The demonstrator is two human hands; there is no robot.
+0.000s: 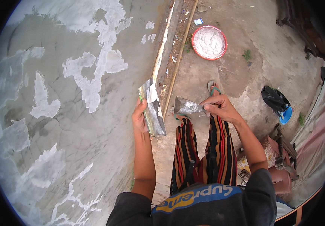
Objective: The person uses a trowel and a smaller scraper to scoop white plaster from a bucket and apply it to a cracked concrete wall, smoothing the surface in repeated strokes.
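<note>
In my left hand (138, 116) is a wide, flat plastering blade (155, 118), its face streaked with white putty (153, 93). My left fingers wrap round its back edge, close beside the grey wall. My right hand (221, 108) pinches the narrow end of a putty knife (187, 106), whose flared metal blade points left toward the wide one. A gap separates the two tools. The grey wall (53, 126) on the left carries several patches of white putty (89, 73). On the ground ahead, a red-rimmed basin (226, 44) holds white putty (209, 42).
A long pole (180, 58) lies along the wall's foot amid debris. To the right are a black bag (274, 98) and a blue bowl (285, 116). Brown furniture-like clutter (281, 180) and a hanging pale cloth (313, 137) stand at the lower right. My sandalled feet (214, 89) are below.
</note>
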